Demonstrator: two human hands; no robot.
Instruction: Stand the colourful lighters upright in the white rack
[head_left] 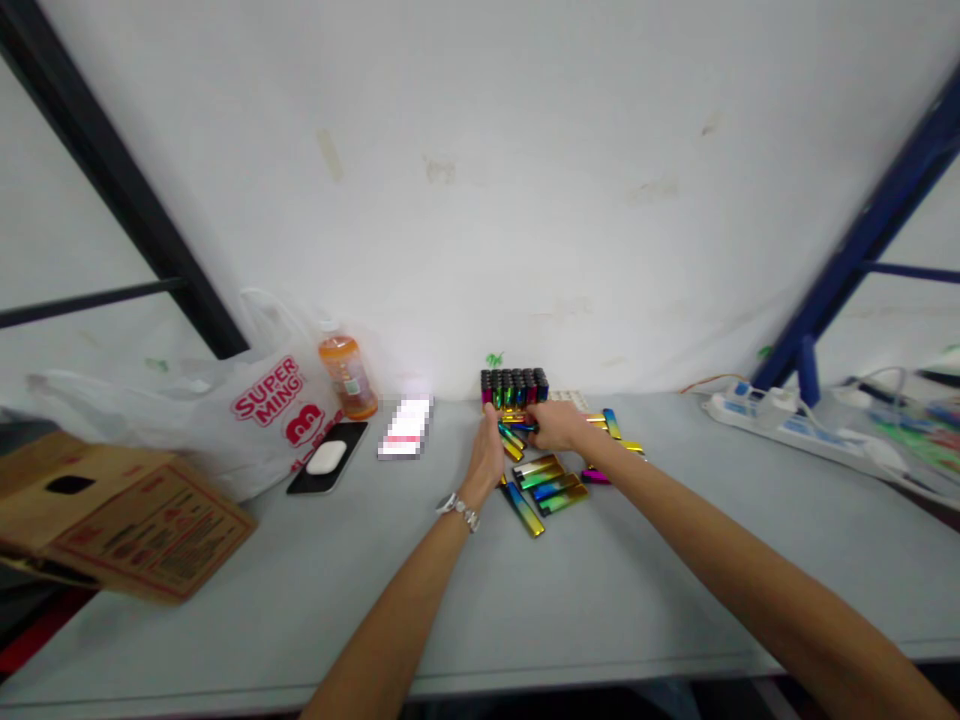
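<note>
Several shiny lighters in gold, green and blue lie loose on the grey table, among them a blue-gold lighter (524,510) and a green-gold lighter (564,499). Behind them, against the wall, a block of upright lighters (514,390) with black tops stands in close rows. My left hand (487,452) is on edge at the left of the pile, fingers stretched forward near the front left corner of the block. My right hand (556,424) reaches in from the right, its fingers closed around a lighter (531,428) just in front of the block; they partly cover it.
To the left are a phone (406,428), a black tablet-like slab (306,485) with a white case (327,457), an orange bottle (351,385), a plastic bag (225,430) and a cardboard box (154,525). A power strip (802,430) with cables lies at the right.
</note>
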